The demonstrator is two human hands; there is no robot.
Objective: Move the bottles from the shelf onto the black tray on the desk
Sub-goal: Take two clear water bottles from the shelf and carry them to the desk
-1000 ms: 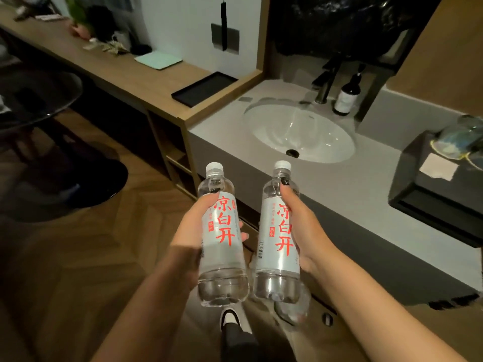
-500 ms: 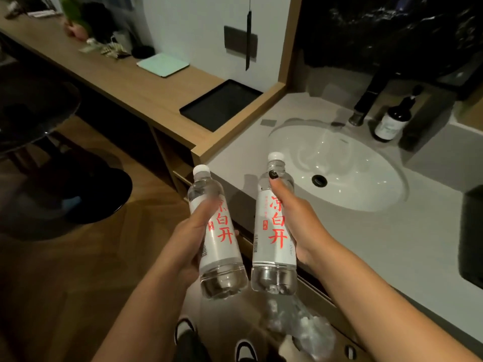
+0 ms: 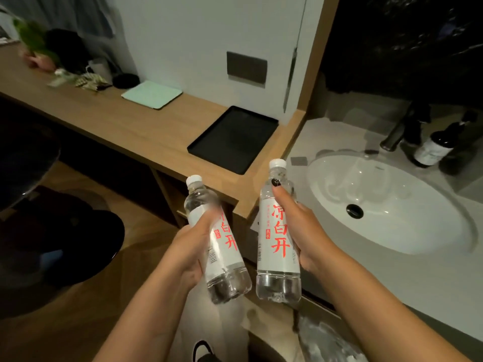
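I hold two clear water bottles with white caps and white labels bearing red characters. My left hand (image 3: 192, 250) grips the left bottle (image 3: 222, 259), which tilts to the left. My right hand (image 3: 300, 228) grips the right bottle (image 3: 277, 239), held nearly upright. Both bottles hang in the air in front of the wooden desk's (image 3: 125, 118) near corner. The black tray (image 3: 232, 139) lies on the desk's right end, beyond and above the bottles, with nothing on it.
A white sink (image 3: 386, 205) with a faucet (image 3: 394, 134) and a dark pump bottle (image 3: 436, 147) lies right of the desk. A mint pad (image 3: 151, 94), a plant (image 3: 34, 48) and small items sit farther left on the desk. A dark stool base (image 3: 78, 236) stands on the floor.
The view has swung left and closer to the desk; the tray now appears larger and nearer. Both bottles rose towards the desk corner, and the left one tilted further left.
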